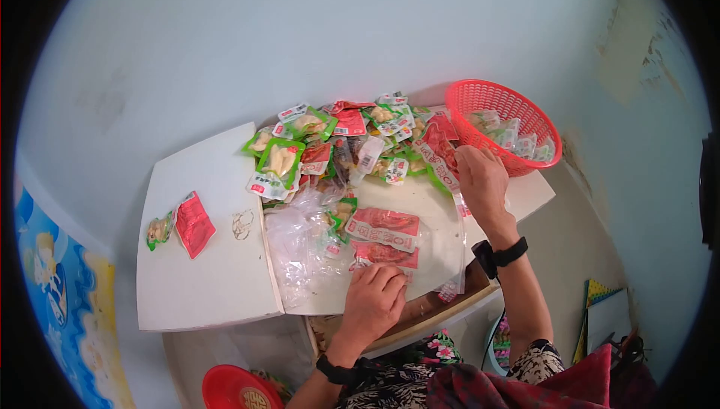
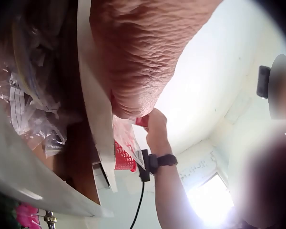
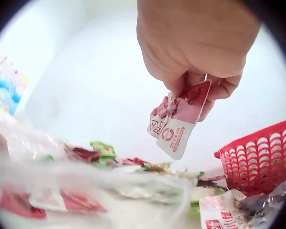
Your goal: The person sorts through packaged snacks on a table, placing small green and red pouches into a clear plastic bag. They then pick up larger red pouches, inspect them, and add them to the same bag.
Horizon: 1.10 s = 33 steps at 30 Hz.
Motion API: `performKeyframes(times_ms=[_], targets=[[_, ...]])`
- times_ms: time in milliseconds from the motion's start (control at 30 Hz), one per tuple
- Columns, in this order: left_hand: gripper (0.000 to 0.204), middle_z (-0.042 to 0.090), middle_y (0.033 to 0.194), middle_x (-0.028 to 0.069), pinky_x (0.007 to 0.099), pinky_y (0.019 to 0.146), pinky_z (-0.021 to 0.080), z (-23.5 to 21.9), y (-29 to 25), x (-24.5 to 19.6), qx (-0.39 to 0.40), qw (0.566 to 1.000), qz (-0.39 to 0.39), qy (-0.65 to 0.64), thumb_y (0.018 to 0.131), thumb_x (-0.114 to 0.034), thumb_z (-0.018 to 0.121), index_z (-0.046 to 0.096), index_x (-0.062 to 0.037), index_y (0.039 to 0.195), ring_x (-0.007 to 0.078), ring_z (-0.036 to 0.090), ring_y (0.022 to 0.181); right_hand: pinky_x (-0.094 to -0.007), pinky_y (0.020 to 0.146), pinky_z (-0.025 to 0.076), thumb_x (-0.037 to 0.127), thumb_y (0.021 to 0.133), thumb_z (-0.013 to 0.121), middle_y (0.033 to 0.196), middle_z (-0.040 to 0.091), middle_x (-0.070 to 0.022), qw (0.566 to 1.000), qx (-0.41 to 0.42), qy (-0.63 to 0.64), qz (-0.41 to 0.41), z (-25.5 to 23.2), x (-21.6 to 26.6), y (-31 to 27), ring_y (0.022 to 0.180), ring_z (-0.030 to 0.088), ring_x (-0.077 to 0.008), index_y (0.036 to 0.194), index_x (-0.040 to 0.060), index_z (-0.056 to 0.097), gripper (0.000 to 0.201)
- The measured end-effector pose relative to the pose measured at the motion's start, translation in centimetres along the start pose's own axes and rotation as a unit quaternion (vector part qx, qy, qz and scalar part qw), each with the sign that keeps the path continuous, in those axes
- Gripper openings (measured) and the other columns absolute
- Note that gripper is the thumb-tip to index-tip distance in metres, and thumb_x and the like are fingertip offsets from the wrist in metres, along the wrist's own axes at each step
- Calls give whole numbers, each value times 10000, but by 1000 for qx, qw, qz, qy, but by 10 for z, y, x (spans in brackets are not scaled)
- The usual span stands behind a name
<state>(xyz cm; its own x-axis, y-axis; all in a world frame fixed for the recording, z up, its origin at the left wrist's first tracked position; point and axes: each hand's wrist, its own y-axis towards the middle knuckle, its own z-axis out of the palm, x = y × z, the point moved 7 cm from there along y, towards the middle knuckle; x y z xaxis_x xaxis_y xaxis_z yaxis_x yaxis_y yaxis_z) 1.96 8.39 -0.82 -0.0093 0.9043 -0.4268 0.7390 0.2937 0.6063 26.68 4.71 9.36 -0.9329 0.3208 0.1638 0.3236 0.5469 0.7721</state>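
Note:
My right hand (image 1: 486, 188) pinches a red-and-white snack packet (image 3: 178, 119) by its upper end, raised above the table beside the red basket. In the head view this packet (image 1: 441, 155) overlaps the pile behind it. My left hand (image 1: 375, 300) rests near the table's front edge, its fingers bent at the lower end of a red packet (image 1: 386, 253). A second red packet (image 1: 384, 227) lies just above that one. Clear plastic sheeting (image 1: 442, 248) spreads around them. The left fingertips are hidden, so I cannot tell whether they grip anything.
A heap of green, red and clear snack packets (image 1: 281, 161) lies along the table's back. The red mesh basket (image 1: 502, 86) holds several packets. Crumpled clear bags (image 1: 292, 244) lie left of centre. Another red packet (image 1: 196, 225) sits on the left leaf. Below stands a red basin (image 1: 225, 386).

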Motion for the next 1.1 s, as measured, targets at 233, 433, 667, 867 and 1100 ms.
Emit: performKeyframes(times_ms=[233,433,667,867,1100], targets=[[300,694,1155,115,390,928,530,-26,-1,6,-133,959,-98,-232,901,-78,757,685,-30,1188,256,664,1089,-286,765,478,77,1050,576,836,578,-72,907,145,359,164,-68,35,-46,814,525,-129,1034,-39,624,127],[338,705,1083,53,233,758,549,-13,0,-11,-16,775,-300,-557,1001,-120,724,628,6,1300,95,663,945,-319,785,518,76,1028,627,893,673,-98,845,285,415,181,-72,62,-117,819,613,-152,1076,-34,668,127],[209,715,920,36,219,609,560,11,-13,-7,-21,767,-334,-548,1048,-142,669,650,19,1182,92,680,717,-314,931,546,183,1000,740,1111,726,-72,711,213,568,356,-72,46,-171,1029,670,-133,1210,-30,693,303],[260,738,1046,121,251,654,589,24,-4,-24,28,791,-309,-527,1049,-116,646,625,41,1255,151,717,833,-273,704,565,142,1006,713,1103,723,-76,658,121,612,421,-71,29,-215,896,671,-129,1240,-7,693,278],[428,691,1112,75,241,712,512,23,12,-32,8,940,-205,-272,979,-115,735,616,-12,1376,94,622,844,-194,593,456,153,1039,640,1002,723,-24,696,-55,528,483,-102,-36,-235,684,592,-63,1226,23,684,231]])
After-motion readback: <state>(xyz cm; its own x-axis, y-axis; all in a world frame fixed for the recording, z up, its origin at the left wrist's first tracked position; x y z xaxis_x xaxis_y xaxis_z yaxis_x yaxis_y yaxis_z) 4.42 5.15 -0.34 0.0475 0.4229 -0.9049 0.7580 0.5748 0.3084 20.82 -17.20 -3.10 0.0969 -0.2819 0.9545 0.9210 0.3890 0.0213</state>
